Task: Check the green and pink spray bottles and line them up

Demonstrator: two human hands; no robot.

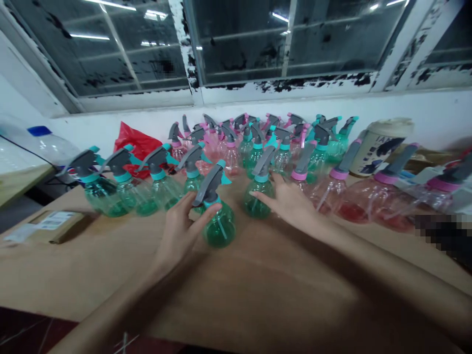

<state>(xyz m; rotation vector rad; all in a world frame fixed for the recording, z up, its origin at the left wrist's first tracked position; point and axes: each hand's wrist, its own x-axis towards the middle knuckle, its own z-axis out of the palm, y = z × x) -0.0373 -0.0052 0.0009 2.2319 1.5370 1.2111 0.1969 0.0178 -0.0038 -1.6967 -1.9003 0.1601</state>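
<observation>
Two hands grip green spray bottles.

Head view: On the tabletop (236,295), a teal-collared row (158,189) at ten o'clock partly hides a red bag (138,142); a pink-collared row (356,201) at two fronts a pale cup (378,147). More bottles crowd twelve.

Centrally, the left hand (180,219) clasps the nearer bottle (220,226), tilted; the right hand (293,199) clasps the farther bottle (257,200). Both look clear and rounded, with grey triggers.

A plain brown bench (243,295) carries upright spray bottles. Green spray bottles (146,199) line up from ten to eleven o'clock, a mixed pink and green cluster (231,160) fills twelve, and pink spray bottles (354,204) stand near two. A flat cardboard box (55,228) lies at nine; a printed cup (379,147) stands behind the pink bottles, around one.
</observation>
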